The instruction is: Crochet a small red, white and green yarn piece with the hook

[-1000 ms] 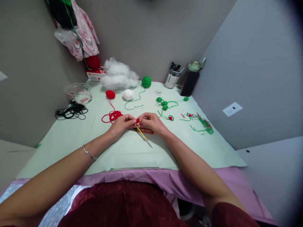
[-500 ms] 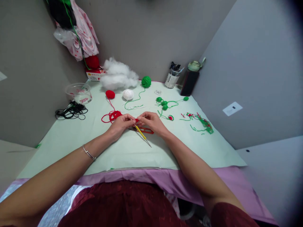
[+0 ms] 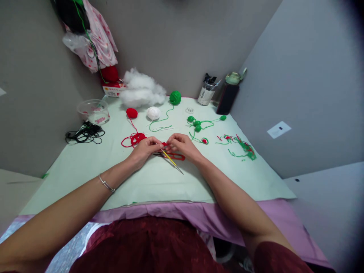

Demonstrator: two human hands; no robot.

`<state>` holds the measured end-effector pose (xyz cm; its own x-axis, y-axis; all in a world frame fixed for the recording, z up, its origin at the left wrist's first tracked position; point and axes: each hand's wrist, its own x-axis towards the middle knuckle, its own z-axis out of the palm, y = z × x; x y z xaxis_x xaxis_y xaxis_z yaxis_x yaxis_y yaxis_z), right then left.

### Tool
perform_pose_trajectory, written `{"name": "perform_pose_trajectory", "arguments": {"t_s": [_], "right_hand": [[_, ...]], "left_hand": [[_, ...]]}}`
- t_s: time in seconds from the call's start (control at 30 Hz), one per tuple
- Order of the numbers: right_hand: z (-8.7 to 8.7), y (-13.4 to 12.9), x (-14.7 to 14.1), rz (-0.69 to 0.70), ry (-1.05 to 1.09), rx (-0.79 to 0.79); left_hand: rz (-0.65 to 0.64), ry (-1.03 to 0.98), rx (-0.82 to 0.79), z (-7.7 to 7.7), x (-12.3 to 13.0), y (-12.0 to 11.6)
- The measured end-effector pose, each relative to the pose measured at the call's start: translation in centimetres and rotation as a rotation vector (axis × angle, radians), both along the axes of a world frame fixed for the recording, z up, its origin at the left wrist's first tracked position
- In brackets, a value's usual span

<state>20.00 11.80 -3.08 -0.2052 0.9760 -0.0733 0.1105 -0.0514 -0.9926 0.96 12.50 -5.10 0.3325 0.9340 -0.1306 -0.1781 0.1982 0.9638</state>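
My left hand (image 3: 145,149) is closed in a pinch, with a yellow-handled crochet hook (image 3: 170,157) slanting down to the right from its fingertips. A small red crochet piece (image 3: 164,144) sits between my two hands, mostly hidden by fingers. My right hand (image 3: 183,146) pinches it from the other side. Below the fingers lies a pair of orange-handled scissors (image 3: 178,156), partly covered. Loose red yarn (image 3: 137,139) is heaped beside my left hand and leads back to a red yarn ball (image 3: 132,113).
Farther back are a white yarn ball (image 3: 153,113), a green yarn ball (image 3: 175,98) and white stuffing (image 3: 142,91). Green crocheted pieces (image 3: 197,128) and yarn scraps (image 3: 247,149) lie right. Black cord (image 3: 87,132) and a clear tub (image 3: 93,110) stand left; a bottle (image 3: 228,94) is back right.
The lower end of the crochet hook has swung slightly up and to the right. My right fingers have shifted a little at the red piece; both hands stay close together.
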Motion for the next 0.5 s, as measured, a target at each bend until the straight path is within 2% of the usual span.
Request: {"name": "perform_pose_trajectory", "arguments": {"t_s": [0.2, 0.5], "right_hand": [[-0.4, 0.03, -0.27, 0.008, -0.031, 0.017], [0.25, 0.16, 0.18, 0.057, 0.026, -0.06]], "left_hand": [[-0.003, 0.006, -0.002, -0.05, -0.01, 0.02], [-0.016, -0.019, -0.01, 0.12, -0.11, -0.14]]}}
